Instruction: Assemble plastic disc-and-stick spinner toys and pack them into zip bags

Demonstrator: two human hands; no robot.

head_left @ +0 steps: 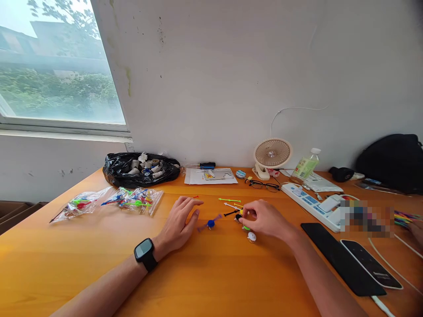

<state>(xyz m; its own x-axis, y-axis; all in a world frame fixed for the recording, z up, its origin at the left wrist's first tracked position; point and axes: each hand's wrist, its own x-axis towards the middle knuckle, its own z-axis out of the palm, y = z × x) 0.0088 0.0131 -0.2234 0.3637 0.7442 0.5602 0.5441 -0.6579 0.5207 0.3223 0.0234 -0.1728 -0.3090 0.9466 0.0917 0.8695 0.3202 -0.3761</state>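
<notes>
My left hand (pixel 180 222) rests on the table with its fingers stretched out, holding nothing. Just right of it stands a blue round spinner base (pixel 210 224) with a blue arrow across it, blurred as if turning. My right hand (pixel 264 218) is closed in a pinch at a small black round spinner base (pixel 238 217). Beneath that hand, a green base (pixel 246 228) is partly covered, and a white one (pixel 251 237) sits nearer me. Loose plastic arrows lie beyond: a green arrow (pixel 229 200), a white arrow (pixel 231 206) and a black arrow (pixel 232 212).
Clear bags of coloured arrows (pixel 132 199) lie at left, before a black plastic bag (pixel 112 169). Toward the wall are a screwdriver (pixel 207 166), glasses (pixel 264 185), a fan (pixel 272 153) and a bottle (pixel 306 167). A power strip (pixel 307 204) and black pad (pixel 330 251) lie right.
</notes>
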